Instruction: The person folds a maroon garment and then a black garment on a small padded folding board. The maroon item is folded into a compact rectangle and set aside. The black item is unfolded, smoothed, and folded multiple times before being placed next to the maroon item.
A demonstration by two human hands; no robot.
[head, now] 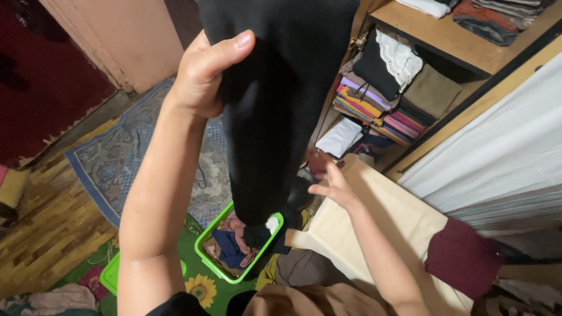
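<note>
My left hand (202,73) is raised high and grips the top of a long black garment (275,111) between thumb and fingers. The cloth hangs straight down, and its lower end reaches into a green plastic basket (206,248) holding several crumpled clothes. My right hand (331,182) is lower, fingers spread, right beside the hanging cloth's lower part; whether it touches the cloth I cannot tell. It holds nothing.
Wooden shelves (445,41) at upper right hold stacks of folded clothes (374,99). A beige cloth (380,228) and a maroon one (462,257) lie at right, near a white curtain (503,140). A patterned rug (117,158) covers the wooden floor; a green lid (111,275) lies by the basket.
</note>
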